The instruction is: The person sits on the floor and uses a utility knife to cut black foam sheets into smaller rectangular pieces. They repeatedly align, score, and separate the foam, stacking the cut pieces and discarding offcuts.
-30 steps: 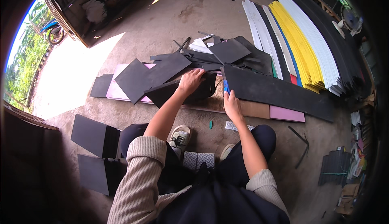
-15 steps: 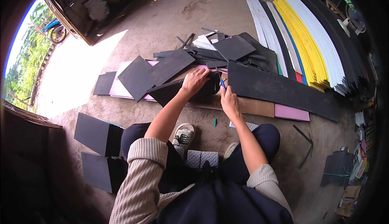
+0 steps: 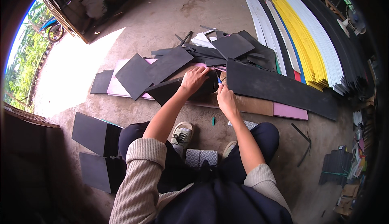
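My left hand [image 3: 195, 80] bends over the upper edge of a tilted black sheet [image 3: 165, 92], its fingertips at the sheet's right end. Close beside it, my right hand [image 3: 226, 97] is closed round a slim cutter knife [image 3: 219, 80] with a blue handle. The knife points away from me at the sheet's right end; its tip is too small to make out. Beneath lie a brown board [image 3: 253, 106] and a pink sheet [image 3: 289, 111]. A long black strip [image 3: 279, 87] extends to the right of the knife.
Beyond my hands is a heap of black offcuts [image 3: 232, 45]. Two black stacks [image 3: 90, 134] stand by my left leg. Long yellow sheets [image 3: 298, 37] and white ones line the right. Thin black scraps [image 3: 302, 135] and a green scrap [image 3: 213, 121] lie on the floor.
My right hand and the knife have shifted slightly left and away from me, nearer my left hand. The left hand keeps its place on the black sheet.
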Demonstrator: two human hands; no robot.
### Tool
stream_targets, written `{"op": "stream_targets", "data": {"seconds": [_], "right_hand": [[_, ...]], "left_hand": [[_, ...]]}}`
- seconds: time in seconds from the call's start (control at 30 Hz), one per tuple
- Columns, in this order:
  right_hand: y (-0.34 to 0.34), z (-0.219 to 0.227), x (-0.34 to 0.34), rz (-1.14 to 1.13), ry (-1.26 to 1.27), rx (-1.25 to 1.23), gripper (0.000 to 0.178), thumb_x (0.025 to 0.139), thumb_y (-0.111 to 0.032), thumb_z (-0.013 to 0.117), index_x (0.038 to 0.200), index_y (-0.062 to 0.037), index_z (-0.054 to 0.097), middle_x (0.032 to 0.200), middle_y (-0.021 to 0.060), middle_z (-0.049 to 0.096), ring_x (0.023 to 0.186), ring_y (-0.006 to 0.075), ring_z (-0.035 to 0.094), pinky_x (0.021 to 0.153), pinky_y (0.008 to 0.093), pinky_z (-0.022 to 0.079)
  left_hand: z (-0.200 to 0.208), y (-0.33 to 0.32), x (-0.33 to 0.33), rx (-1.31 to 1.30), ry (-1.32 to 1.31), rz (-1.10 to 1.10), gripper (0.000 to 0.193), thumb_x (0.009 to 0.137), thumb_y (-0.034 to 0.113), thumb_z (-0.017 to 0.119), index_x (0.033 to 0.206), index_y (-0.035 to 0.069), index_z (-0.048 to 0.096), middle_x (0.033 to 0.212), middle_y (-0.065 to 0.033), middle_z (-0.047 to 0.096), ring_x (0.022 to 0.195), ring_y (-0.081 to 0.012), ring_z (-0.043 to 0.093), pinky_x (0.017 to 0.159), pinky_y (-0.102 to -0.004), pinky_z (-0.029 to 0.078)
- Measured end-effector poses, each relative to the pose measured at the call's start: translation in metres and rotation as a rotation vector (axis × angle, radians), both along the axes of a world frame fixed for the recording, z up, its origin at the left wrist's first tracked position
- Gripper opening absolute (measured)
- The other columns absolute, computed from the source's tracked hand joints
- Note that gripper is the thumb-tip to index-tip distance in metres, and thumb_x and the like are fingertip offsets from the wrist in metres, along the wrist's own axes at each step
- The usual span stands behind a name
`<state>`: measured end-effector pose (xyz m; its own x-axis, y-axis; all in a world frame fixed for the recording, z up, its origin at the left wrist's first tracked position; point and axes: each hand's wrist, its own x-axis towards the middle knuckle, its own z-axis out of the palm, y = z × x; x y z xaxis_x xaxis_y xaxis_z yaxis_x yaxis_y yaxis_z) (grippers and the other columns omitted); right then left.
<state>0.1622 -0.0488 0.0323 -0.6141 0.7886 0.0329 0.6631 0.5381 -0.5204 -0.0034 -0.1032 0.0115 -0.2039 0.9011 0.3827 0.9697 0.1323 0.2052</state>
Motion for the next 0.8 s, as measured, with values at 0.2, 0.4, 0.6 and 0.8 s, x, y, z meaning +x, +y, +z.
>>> {"op": "stream_targets", "data": {"seconds": [0.2, 0.4, 0.6, 0.8], "right_hand": [[0.005, 0.026, -0.012, 0.055, -0.107, -0.124, 0.048, 0.096, -0.028, 0.029, 0.086, 0.0065, 0.061, 0.081, 0.0300, 0.062, 0.081, 0.0444, 0.062, 0.073, 0.0511, 0.050], [0.037, -0.085, 0.002, 0.056, -0.247, -0.360, 0.046, 0.095, -0.026, 0.031, 0.088, 0.0066, 0.063, 0.093, 0.0295, 0.061, 0.093, 0.0429, 0.059, 0.081, 0.0480, 0.047], [0.018, -0.165, 0.008, -0.026, -0.216, -0.344, 0.051, 0.096, -0.033, 0.030, 0.091, 0.0061, 0.062, 0.095, 0.0288, 0.061, 0.093, 0.0434, 0.058, 0.083, 0.0486, 0.046], [0.043, -0.189, 0.019, -0.059, -0.157, -0.430, 0.057, 0.095, -0.039, 0.029, 0.090, 0.0068, 0.062, 0.088, 0.0293, 0.062, 0.089, 0.0421, 0.060, 0.082, 0.0491, 0.046]], "left_hand": [[-0.003, -0.006, -0.003, -0.033, 0.007, -0.001, 0.031, 0.084, 0.026, 0.058, 0.111, 0.012, 0.052, 0.101, -0.0079, 0.059, 0.095, -0.0263, 0.059, 0.076, -0.0366, 0.050], [0.007, -0.002, 0.015, -0.080, 0.109, -0.066, 0.031, 0.085, 0.025, 0.057, 0.113, 0.015, 0.050, 0.097, -0.0054, 0.057, 0.093, -0.0235, 0.060, 0.073, -0.0354, 0.051], [0.008, -0.003, 0.005, -0.076, 0.047, -0.039, 0.031, 0.084, 0.024, 0.058, 0.112, 0.013, 0.050, 0.094, -0.0057, 0.058, 0.090, -0.0256, 0.060, 0.072, -0.0358, 0.050], [0.005, 0.015, -0.006, 0.057, 0.006, -0.057, 0.029, 0.084, 0.025, 0.059, 0.109, 0.012, 0.053, 0.091, -0.0070, 0.059, 0.088, -0.0264, 0.061, 0.073, -0.0361, 0.050]]}}
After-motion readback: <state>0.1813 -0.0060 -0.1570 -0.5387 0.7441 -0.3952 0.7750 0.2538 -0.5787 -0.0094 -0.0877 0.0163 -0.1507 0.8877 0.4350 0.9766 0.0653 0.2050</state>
